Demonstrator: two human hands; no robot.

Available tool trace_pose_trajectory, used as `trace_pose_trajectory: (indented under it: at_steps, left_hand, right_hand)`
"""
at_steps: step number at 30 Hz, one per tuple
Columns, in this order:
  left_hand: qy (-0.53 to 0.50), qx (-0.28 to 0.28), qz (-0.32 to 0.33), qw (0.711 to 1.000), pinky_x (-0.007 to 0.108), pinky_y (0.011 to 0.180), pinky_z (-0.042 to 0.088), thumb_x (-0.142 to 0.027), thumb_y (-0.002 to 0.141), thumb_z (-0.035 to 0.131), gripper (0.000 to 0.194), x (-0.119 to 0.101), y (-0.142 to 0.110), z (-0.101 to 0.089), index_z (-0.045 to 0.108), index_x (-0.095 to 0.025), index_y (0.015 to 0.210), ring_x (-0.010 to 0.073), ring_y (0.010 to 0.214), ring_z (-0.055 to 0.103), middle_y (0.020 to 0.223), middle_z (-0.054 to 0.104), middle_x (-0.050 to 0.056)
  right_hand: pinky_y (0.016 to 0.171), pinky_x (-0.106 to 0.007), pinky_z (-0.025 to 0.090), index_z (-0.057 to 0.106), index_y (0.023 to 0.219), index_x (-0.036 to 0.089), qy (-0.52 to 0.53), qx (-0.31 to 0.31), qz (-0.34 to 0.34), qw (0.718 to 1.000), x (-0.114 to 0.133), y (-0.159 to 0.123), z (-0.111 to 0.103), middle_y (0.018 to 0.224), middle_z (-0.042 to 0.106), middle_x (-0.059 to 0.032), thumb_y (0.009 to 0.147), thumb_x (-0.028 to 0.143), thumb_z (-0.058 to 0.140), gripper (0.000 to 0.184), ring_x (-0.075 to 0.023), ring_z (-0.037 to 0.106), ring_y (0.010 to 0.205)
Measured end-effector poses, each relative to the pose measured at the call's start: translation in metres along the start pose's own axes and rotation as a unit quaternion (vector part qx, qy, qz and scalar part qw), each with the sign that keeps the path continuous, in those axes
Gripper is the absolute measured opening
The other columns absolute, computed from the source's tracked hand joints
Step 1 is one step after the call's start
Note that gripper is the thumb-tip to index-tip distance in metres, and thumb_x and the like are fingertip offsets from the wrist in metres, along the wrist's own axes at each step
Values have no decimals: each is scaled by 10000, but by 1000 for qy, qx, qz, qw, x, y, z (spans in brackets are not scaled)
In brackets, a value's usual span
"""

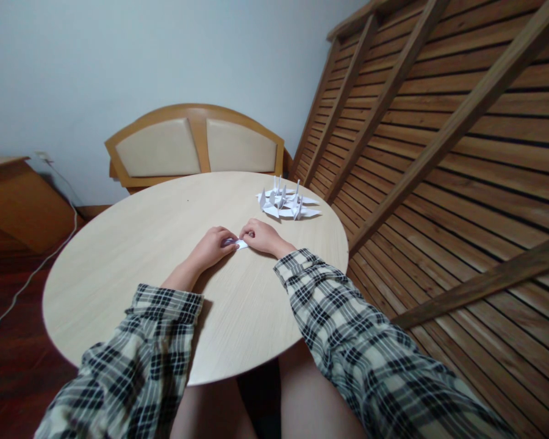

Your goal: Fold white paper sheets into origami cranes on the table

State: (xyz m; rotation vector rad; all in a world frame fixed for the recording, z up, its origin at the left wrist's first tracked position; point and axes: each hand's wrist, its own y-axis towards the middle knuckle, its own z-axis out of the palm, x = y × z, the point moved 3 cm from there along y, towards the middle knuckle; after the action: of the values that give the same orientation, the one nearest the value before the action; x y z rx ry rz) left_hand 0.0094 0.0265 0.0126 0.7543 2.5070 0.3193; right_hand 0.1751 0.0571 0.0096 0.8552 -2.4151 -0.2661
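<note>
Near the middle of the round table, a small piece of folded white paper (242, 244) lies between my two hands. My left hand (213, 246) pinches its left side, with a bit of purple showing by the fingers. From the right, my right hand (264, 236) has its fingers curled and pressed on the paper's other end. Most of the paper is hidden under the fingers. Beyond my right hand stand several white paper cranes (283, 201), grouped close together with wings and necks pointing up.
The pale round table (119, 268) fills the middle. Behind it stands a wooden headboard (201, 110) with cream panels, against the wall. A slatted wooden frame (439, 152) leans along the right. At left are a wooden cabinet (22, 201) and a white cable (36, 268) on the floor.
</note>
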Motion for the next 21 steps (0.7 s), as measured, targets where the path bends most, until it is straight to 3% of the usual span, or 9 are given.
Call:
trace_pose_trajectory:
  at_steps: [7, 21]
  left_hand:
    - [66, -2, -10, 998, 389, 845, 424, -430, 850, 604, 304, 5, -1, 3, 682, -167, 980, 250, 895, 561, 947, 653, 110]
    - [31, -4, -17, 999, 387, 832, 425, -338, 819, 600, 208, 3, -2, 0, 643, -174, 938, 238, 886, 528, 945, 591, 92]
  right_hand:
    - [791, -260, 403, 648, 972, 195, -13, -22, 23, 999, 0, -4, 4, 981, 568, -38, 865, 303, 637, 153, -140, 535, 844]
    - [832, -267, 409, 698, 952, 211, 18, -7, 25, 1000, -1, -2, 4, 976, 590, -39, 889, 276, 617, 122, -146, 555, 912]
